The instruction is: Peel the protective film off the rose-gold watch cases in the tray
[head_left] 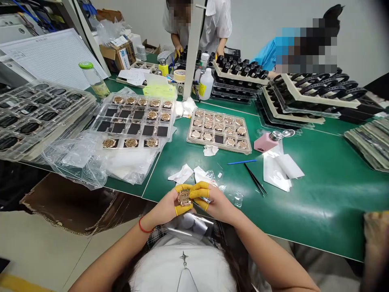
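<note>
A round gold-coloured watch case [184, 197] sits between the yellow-covered fingertips of my left hand [170, 206], at the table's front edge. My right hand [209, 198], also in yellow finger cots, closes its fingertips at the right rim of the case. Something small and shiny shows between those right fingers, too small to name. Just beyond my hands lie crumpled white tissues [181, 174] and small scraps of clear film [238, 199]. Black tweezers [255, 180] and a blue stick [242, 162] rest on the green table further right.
A clear tray [189, 140] of gold watch cases stands ahead, a partly filled one [101, 117] to its left. A pink pump bottle [266, 142] stands at the right, near white sheets [281, 170]. Stacked trays of black watches [322, 101] line the back. Two people work opposite.
</note>
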### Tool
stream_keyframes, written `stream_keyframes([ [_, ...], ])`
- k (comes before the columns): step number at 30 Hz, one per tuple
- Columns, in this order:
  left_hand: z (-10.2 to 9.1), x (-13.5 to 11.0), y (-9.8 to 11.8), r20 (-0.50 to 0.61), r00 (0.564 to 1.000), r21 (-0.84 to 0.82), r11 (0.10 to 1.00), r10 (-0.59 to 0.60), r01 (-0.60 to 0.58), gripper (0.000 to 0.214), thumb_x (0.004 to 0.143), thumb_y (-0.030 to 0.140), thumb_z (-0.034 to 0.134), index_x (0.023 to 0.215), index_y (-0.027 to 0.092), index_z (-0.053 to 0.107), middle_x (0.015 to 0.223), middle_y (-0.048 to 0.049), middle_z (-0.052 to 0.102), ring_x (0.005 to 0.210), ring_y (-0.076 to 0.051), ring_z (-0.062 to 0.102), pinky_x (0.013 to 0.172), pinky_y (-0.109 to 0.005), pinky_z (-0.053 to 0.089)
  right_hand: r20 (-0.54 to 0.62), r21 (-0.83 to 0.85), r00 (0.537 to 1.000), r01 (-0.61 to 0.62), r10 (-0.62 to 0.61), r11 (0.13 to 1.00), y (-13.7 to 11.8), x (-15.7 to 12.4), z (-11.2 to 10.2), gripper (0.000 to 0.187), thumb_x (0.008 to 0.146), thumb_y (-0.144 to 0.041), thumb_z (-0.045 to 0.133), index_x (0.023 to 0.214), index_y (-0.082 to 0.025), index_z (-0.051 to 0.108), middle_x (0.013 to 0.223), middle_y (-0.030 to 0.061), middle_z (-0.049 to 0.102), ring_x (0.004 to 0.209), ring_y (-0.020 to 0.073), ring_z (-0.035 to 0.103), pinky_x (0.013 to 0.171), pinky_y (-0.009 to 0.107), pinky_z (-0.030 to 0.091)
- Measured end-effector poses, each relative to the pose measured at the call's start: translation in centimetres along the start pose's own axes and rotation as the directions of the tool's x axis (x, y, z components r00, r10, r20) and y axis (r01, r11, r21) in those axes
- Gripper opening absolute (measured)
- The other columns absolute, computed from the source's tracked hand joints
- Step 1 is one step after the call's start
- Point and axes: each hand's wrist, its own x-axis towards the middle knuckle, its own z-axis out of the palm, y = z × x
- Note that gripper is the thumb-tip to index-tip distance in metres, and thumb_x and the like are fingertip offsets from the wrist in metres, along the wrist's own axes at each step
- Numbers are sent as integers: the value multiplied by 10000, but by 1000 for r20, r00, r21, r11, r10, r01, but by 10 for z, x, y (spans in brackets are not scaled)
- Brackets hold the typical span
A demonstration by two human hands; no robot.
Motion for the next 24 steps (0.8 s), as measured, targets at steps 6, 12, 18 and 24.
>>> stream_keyframes([
  [6, 2, -13, -7, -35, 999, 24, 1000, 5, -4, 599, 730, 179, 704, 1208, 231, 347, 863, 20, 487, 740, -106, 521, 708, -254, 411, -247, -224, 947, -262, 205, 939, 39, 4, -8, 159, 840, -249, 548, 957, -239, 656, 927, 57, 666, 863, 208, 587, 770, 375, 462],
  [12, 2, -17, -3, -80, 995, 93, 994, 65, -57, 464, 773, 155, 645, 1145, 236, 380, 897, 19, 489, 735, -93, 478, 680, -221, 397, -221, -508, 935, -352, 276, 786, 61, 13, -15, 132, 818, -203, 531, 857, -189, 657, 822, 83, 639, 783, 231, 525, 725, 389, 389],
  [18, 1, -17, 0, -92, 994, 104, 994, 57, -47, 495, 756, 170, 667, 1176, 219, 410, 992, -24, 554, 845, -137, 550, 758, -256, 442, -140, -340, 990, -60, 13, 938, -7, 3, -8, 52, 832, -222, 568, 863, -238, 607, 983, 44, 617, 892, 196, 524, 840, 398, 387],
  [24, 5, -15, 2, -89, 994, 240, 970, 57, -34, 446, 757, 209, 673, 1161, 197, 486, 1064, -63, 586, 874, -165, 576, 766, -267, 462, -93, -412, 989, 67, -115, 909, -14, 1, 19, 158, 871, -163, 492, 916, -239, 623, 845, 38, 616, 805, 183, 499, 800, 388, 399],
])
